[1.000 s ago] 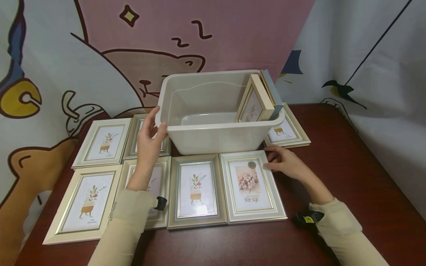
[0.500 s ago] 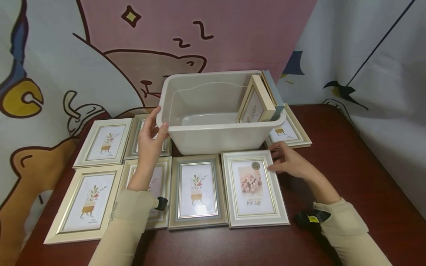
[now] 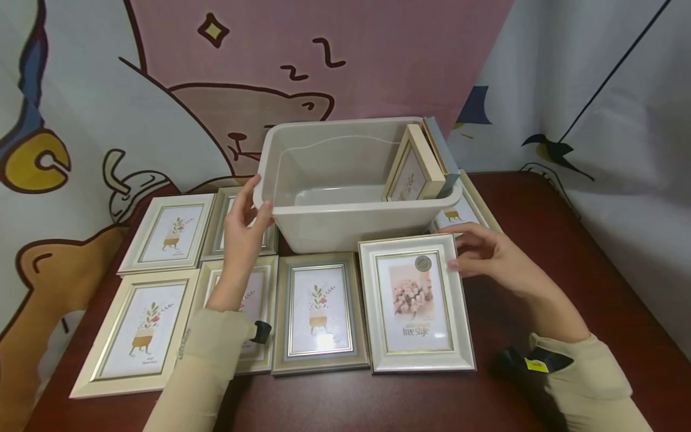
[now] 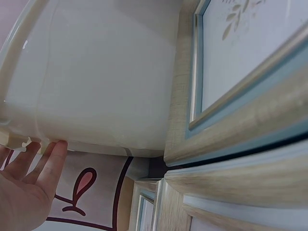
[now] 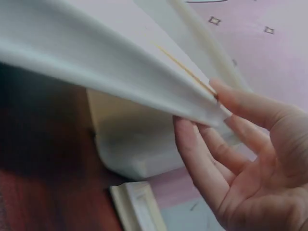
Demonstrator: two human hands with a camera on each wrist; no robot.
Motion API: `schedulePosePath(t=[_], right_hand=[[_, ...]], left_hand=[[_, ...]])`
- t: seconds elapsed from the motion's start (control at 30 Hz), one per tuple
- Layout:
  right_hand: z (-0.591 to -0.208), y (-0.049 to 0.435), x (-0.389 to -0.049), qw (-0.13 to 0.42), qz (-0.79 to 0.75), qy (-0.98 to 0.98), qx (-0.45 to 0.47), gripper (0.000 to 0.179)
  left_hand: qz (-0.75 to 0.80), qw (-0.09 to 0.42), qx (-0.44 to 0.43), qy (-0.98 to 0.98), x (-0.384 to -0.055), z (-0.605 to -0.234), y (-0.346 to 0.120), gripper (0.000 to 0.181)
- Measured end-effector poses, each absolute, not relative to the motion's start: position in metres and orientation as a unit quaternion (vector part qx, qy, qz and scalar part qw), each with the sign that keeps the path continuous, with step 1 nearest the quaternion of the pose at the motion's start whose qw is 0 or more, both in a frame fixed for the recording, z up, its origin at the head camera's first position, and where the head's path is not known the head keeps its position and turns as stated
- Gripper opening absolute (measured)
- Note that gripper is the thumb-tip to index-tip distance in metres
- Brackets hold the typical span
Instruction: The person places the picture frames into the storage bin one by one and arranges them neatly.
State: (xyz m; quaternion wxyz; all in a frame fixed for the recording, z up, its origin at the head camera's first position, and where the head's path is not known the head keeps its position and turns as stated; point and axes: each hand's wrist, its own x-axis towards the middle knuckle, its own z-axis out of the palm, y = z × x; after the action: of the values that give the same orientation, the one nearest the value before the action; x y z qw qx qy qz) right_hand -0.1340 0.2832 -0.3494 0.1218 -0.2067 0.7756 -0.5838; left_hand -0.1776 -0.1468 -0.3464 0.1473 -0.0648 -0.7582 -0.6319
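My right hand (image 3: 496, 258) pinches the upper right edge of a white picture frame (image 3: 368, 288) with a pink flower print. The thumb is on its front and the fingers lie underneath, as the right wrist view shows. That edge is tilted up off the table. At the front left corner of a cream plastic bin (image 3: 351, 225), my left hand (image 3: 243, 243) grips the rim between thumb and fingers. Two frames stand on edge inside the bin at its right end, a cream frame (image 3: 426, 157) and a blue-grey frame (image 3: 442, 150).
Several picture frames lie face up on the dark red table (image 3: 410, 402). A beige frame (image 3: 281, 312) adjoins the white one. One cream frame (image 3: 486, 207) is partly hidden behind the bin's right end. A patterned cloth (image 3: 378, 60) hangs behind.
My right hand has moved right and lifted the right edge of the white picture frame, which has shifted slightly right. The left hand stays at the bin's corner.
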Motion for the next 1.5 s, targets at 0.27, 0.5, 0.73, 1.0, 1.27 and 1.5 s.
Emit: schedulePosePath(t=[0.27,0.5,0.73,1.0,1.27,1.5], right_hand=[[-0.321,0.288,-0.12,0.023,-0.557,0.798,-0.228,0.055],[-0.301,0.291,-0.115,-0.035,-0.617,0.746,-0.248,0.059],[-0.28,0.289,-0.117,-0.069,-0.702,0.645,-0.293,0.059],[-0.257,0.278,-0.122,-0.129,-0.767,0.549,-0.307,0.058],[-0.236,0.259,-0.128,-0.19,-0.79,0.522,-0.26,0.058],[-0.225,0.239,-0.14,-0.263,-0.787,0.508,-0.232,0.058]], left_hand=[[-0.634,0.148,-0.065,-0.757,-0.178,-0.347,-0.147,0.052],[-0.637,0.148,-0.067,-0.754,-0.177,-0.347,-0.147,0.052],[-0.638,0.148,-0.069,-0.752,-0.177,-0.346,-0.147,0.052],[-0.632,0.149,-0.069,-0.758,-0.178,-0.347,-0.147,0.052],[-0.635,0.15,-0.073,-0.754,-0.179,-0.35,-0.148,0.052],[-0.634,0.15,-0.072,-0.755,-0.179,-0.349,-0.148,0.051]])
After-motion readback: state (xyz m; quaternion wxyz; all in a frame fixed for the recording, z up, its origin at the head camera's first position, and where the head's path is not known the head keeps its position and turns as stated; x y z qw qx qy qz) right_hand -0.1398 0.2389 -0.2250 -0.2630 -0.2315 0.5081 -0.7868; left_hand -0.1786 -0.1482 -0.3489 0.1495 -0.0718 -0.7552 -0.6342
